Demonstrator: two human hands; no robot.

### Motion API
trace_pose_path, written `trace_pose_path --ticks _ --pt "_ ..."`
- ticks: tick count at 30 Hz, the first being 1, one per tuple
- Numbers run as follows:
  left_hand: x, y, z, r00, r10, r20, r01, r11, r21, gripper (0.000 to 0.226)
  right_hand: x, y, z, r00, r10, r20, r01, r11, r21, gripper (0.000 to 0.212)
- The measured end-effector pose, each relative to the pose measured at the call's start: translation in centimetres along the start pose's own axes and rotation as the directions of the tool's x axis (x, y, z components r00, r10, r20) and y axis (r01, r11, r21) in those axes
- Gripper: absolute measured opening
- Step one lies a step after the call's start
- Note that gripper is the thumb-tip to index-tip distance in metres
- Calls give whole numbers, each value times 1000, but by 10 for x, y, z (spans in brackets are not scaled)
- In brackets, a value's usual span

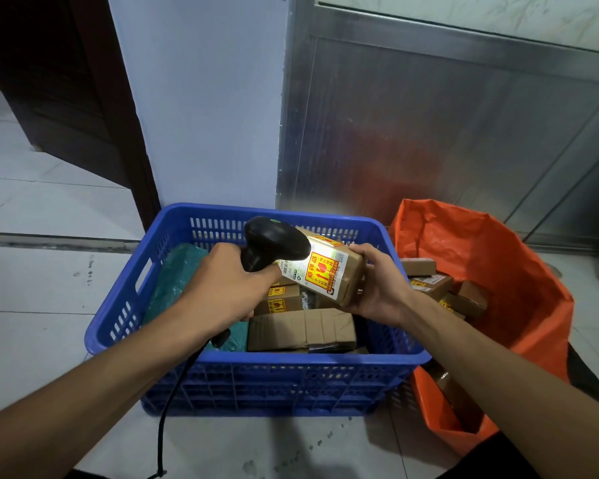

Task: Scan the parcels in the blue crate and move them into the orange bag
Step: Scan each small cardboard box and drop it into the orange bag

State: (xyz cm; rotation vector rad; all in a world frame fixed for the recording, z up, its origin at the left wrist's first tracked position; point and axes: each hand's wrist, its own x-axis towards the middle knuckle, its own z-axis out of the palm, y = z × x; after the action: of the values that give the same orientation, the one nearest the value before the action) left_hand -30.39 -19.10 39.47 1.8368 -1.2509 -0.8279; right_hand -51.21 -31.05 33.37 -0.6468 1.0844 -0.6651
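My left hand (227, 283) grips a black barcode scanner (274, 243) above the blue crate (118, 326). The scanner's head points right at a brown cardboard parcel (329, 267) with a red and yellow sticker, and its light falls on the label. My right hand (381, 285) holds that parcel tilted over the crate. Inside the crate lie more cardboard parcels (301, 328) and green wrapped packets (177, 278). The orange bag (519, 281) stands open to the right of the crate, with several cardboard parcels (429, 285) inside.
The scanner's black cable (168, 409) hangs down past the crate's front onto the tiled floor. A pale wall and a metal cabinet panel (429, 133) stand right behind the crate and bag. A dark wooden door (66, 98) is at the back left.
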Motion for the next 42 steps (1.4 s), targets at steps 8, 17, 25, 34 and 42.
trace_pose_path --ticks 8,17,25,34,42 --pt "0 -2 -3 999 -6 -35 6 1000 3 30 1 -1 -1 1000 -5 5 5 1000 13 47" --pt "2 -2 -5 999 -31 -21 30 999 -11 29 3 -4 -6 999 -38 -15 38 998 56 48" --pt "1 0 -5 998 -56 3 56 998 -15 28 2 -5 -5 998 -58 -11 58 996 66 48" --pt "3 -2 -6 998 -58 -4 58 998 -37 23 3 -8 -7 996 -86 -36 89 991 101 49" --pt "6 -4 -8 996 -90 20 92 991 -98 23 0 -10 -8 995 -85 -44 90 987 134 50"
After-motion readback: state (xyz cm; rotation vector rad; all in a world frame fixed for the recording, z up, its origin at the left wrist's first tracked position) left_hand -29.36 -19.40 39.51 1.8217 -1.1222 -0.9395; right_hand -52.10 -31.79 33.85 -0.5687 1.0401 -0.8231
